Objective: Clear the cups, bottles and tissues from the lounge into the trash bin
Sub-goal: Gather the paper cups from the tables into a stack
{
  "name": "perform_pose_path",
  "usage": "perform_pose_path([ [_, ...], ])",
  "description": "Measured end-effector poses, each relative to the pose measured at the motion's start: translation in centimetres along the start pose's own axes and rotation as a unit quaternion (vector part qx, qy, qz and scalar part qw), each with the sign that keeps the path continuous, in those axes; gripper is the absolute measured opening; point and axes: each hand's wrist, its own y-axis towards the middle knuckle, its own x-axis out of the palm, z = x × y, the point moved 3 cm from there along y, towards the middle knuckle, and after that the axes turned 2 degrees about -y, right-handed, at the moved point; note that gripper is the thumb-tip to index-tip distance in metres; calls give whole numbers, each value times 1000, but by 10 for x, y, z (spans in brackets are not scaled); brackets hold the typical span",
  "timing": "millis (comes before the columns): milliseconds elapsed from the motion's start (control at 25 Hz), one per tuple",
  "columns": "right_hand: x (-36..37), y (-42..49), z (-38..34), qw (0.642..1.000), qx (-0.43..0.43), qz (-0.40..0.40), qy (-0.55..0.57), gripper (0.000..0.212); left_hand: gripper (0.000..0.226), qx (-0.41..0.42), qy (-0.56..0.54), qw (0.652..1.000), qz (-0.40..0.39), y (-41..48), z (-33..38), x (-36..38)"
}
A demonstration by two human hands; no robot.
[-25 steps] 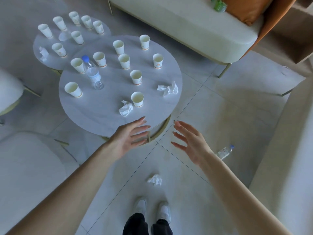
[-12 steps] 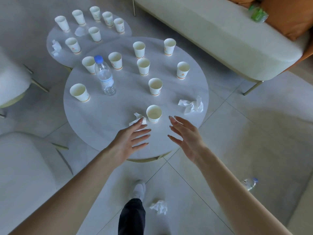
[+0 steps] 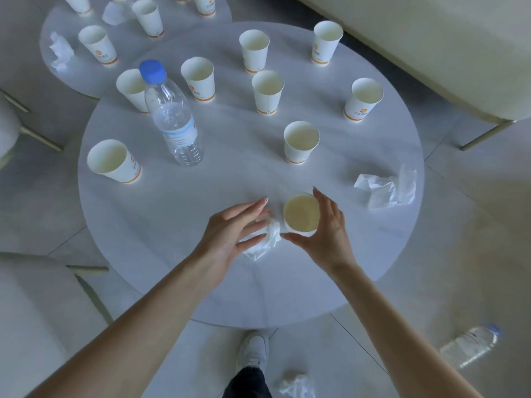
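The nearest paper cup [image 3: 301,215] stood upright near the front edge of the large round table [image 3: 172,225], its open mouth facing the camera. The right hand [image 3: 327,229] grasped it, with the thumb at the near wall and the fingers [image 3: 321,202] curved round the far and right sides. A crumpled tissue [image 3: 265,239] lay just left of the cup, seemingly against its base. The left hand [image 3: 230,229] rested on this tissue with fingers nearly straight and spread, released rather than closed round it. Eight further paper cups [image 3: 301,142] stood upright across the middle and far part of the same table. An upright water bottle [image 3: 172,116] with a blue cap stood toward the left, in front of one cup. A second tissue [image 3: 385,188] lay near the right edge, well apart from the hands. Behind and to the left, a smaller round table [image 3: 178,27] carried more paper cups [image 3: 97,44] and another tissue [image 3: 59,51]. On the tiled floor lay a fallen bottle [image 3: 468,346] at right, a floor tissue [image 3: 296,386] and, beside it, the person's white shoe [image 3: 254,351]. A pale sofa [image 3: 431,38] occupied the upper right
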Motion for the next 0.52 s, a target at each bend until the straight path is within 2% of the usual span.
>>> perform_pose_path([
  [160, 11, 13, -4, 999, 13, 21, -40, 89, 31, -26, 1, 1000, -4, 16, 2, -9],
  [240, 3, 18, -8, 998, 35, 49, -18, 83, 29, -24, 14, 1000, -8, 18, 7, -11],
  [360, -28, 33, -21, 980, 116, 74, 141, 73, 44, -8, 41, 999, -35, 20, 19, -8],
  [440, -53, 48, -37, 947, 155, 31, 279, 54, 69, 2, 59, 997, -58, 22, 32, -4],
  [520, -73, 58, -63, 935, 155, -39, 317, 43, 86, 15, 76, 994, -80, 23, 46, 1],
])
